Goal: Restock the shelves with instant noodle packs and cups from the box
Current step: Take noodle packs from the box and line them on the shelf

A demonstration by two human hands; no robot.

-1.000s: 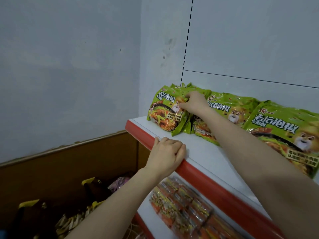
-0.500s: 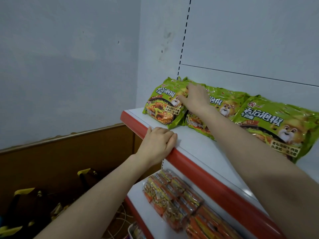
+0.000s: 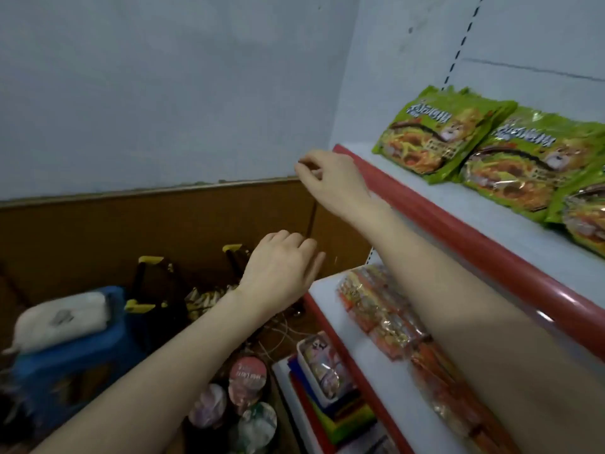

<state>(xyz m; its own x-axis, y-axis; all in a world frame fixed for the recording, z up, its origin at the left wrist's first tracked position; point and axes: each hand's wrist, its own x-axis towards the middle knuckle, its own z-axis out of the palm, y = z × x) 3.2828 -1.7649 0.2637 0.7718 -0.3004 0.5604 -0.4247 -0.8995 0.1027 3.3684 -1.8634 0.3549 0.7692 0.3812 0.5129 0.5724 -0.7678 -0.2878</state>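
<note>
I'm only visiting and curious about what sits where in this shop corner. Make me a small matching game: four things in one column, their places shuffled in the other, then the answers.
Things
1. green noodle packs
2. orange noodle packs
3. noodle cups
4. white cloth

Places
A. on the blue plastic stool
B. on the top shelf
C. low down, left of the shelving's foot
D. on the shelf below the top one

Pairs: 1-B, 2-D, 3-C, 4-A
</note>
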